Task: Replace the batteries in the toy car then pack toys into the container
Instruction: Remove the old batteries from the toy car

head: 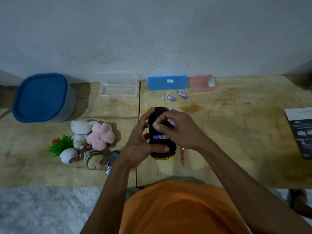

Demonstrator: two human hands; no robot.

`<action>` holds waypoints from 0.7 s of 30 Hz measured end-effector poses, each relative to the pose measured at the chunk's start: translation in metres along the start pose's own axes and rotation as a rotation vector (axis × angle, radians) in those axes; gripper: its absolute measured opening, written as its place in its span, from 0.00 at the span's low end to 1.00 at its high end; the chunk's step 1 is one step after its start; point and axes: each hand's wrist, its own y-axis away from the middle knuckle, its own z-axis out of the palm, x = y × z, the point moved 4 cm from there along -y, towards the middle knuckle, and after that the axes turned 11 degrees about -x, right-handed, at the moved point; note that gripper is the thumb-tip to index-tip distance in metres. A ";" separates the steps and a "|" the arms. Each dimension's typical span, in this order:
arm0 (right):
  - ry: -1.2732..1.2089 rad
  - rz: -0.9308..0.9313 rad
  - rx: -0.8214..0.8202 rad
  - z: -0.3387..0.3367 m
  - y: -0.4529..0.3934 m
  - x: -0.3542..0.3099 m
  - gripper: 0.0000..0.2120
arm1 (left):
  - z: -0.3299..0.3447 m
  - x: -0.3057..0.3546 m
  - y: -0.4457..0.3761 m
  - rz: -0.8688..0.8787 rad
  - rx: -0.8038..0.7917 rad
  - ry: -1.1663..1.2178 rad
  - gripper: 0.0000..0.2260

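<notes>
Toys and boxes lie spread along a wooden bench [236, 132] against a grey wall. Far left stands the container [43, 97], a grey tub with its blue lid on. In front of it, toward the person, sits a heap of toys: a green plastic plant [60, 146], a white plush [81, 128], a pink plush [101, 135], a white ball-like toy [69, 155] and a striped plush [92, 159]. Just right of the heap lies a small dark object [113, 157], too blurred to identify. At the wall an open clear plastic case [118, 88] rests, then a blue case [167, 82] and a pink case [202, 83].

Near the middle, the toy car [162, 132] lies underside up, yellow trim showing at both ends. The left hand [140, 146] grips its left side, thumb across the near end. One battery [160, 137] sits in the open bay. The right hand [179, 129] pinches another battery [171, 122] over the bay. Two loose batteries [176, 96] lie beyond the car, near the blue case. A red screwdriver [182, 156] lies just right of the car. A dark booklet [302, 130] sits at the far right edge.
</notes>
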 end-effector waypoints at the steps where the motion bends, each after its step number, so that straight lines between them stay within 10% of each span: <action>1: -0.129 0.018 0.019 -0.002 0.001 -0.001 0.04 | -0.001 0.000 0.001 0.003 0.007 -0.003 0.52; 8: -1.004 0.231 0.051 -0.001 0.011 0.004 0.10 | -0.001 -0.001 0.004 0.013 -0.020 -0.043 0.51; 21: -0.336 0.382 0.066 0.011 0.044 0.015 0.10 | -0.011 0.001 0.005 0.041 -0.011 -0.065 0.53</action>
